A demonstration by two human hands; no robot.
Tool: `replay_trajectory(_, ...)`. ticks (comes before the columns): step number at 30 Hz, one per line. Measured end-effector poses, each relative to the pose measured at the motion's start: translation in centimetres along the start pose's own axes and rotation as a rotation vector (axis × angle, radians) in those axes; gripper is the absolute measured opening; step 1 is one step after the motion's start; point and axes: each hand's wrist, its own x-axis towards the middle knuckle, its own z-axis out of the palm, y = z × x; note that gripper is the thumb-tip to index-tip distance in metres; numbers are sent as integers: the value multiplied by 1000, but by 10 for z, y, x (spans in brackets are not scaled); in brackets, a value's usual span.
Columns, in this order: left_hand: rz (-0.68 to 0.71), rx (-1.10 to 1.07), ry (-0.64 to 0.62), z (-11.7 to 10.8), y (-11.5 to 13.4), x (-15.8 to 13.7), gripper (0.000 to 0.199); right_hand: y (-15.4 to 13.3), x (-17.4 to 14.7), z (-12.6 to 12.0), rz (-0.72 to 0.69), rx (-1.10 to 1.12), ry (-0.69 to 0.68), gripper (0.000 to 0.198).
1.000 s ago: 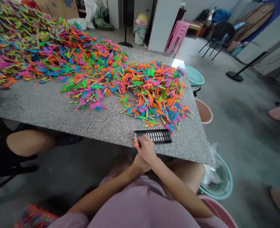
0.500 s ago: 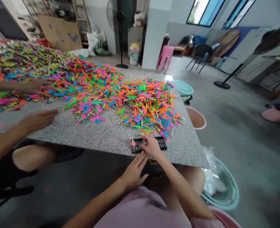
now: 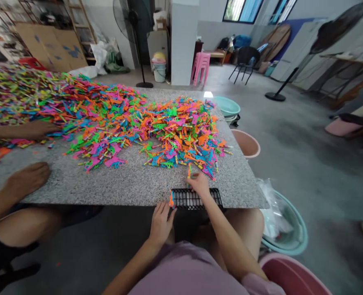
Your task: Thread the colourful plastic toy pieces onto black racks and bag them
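Note:
A black plastic grid tray (image 3: 184, 199) lies at the front edge of the granite table. My left hand (image 3: 161, 223) pinches its left end, beside an orange and blue toy piece (image 3: 171, 199) standing in the end slot. Over the tray's far side, my right hand (image 3: 200, 185) is closed on a slim toy piece (image 3: 189, 170), orange and green with a yellow part, held upright between thumb and fingers. Just beyond spreads a heap of small gun-shaped plastic toys (image 3: 181, 135) in orange, pink, green and blue.
On the left, a co-worker's hands (image 3: 30, 178) rest by a larger heap (image 3: 21, 90). Basins stand beside the table's right edge: a peach one (image 3: 255, 149), a teal one (image 3: 302, 241) with plastic bags, and a pink one (image 3: 292, 266). Standing fans (image 3: 276, 96) are farther back.
My right hand has lifted off the tray and now holds a slim toy piece upright. My left hand has moved to the tray's left end. The view has shifted right.

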Motion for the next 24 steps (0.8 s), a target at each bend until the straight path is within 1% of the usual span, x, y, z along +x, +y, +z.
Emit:
replay_trajectory(2, -14, -18, -20, -3, -1, -3, 22, 12, -9, -3, 5, 289, -171, 24)
replay_trajectory(3, -24, -24, -27, -4, -3, -3, 22, 15, -14, -3, -25, 399, -244, 25)
replay_trajectory(4, -35, -30, -33, -4, -4, -2, 22, 16, -19, -1, -74, 464, -296, 27)
replay_trajectory(5, -45, -35, -37, -3, -6, -1, 22, 15, -24, 2, -126, 484, -323, 28)
replay_trajectory(7, -61, -45, -40, -1, -8, 2, 22, 10, -29, 10, -202, 416, -308, 25)
replay_trajectory(10, -73, -56, -32, 0, -8, 4, 23, -1, -30, 21, -297, 206, -242, 13)
replay_trajectory(13, -79, -58, -21, -1, -8, 4, 24, -9, -28, 27, -410, 6, -221, 4)
replay_trajectory(17, -96, -41, -9, 2, -9, 3, 23, -16, -27, 31, -519, -233, -221, 13)
replay_trajectory(20, -97, -31, -1, 9, -9, 5, 22, -22, -28, 36, -576, -350, -215, 16)
replay_trajectory(22, -78, -32, 6, 11, -8, 7, 23, -25, -30, 36, -609, -386, -231, 18)
replay_trajectory(24, -49, -40, 7, 7, -7, 9, 23, -22, -31, 27, -681, -341, -251, 24)
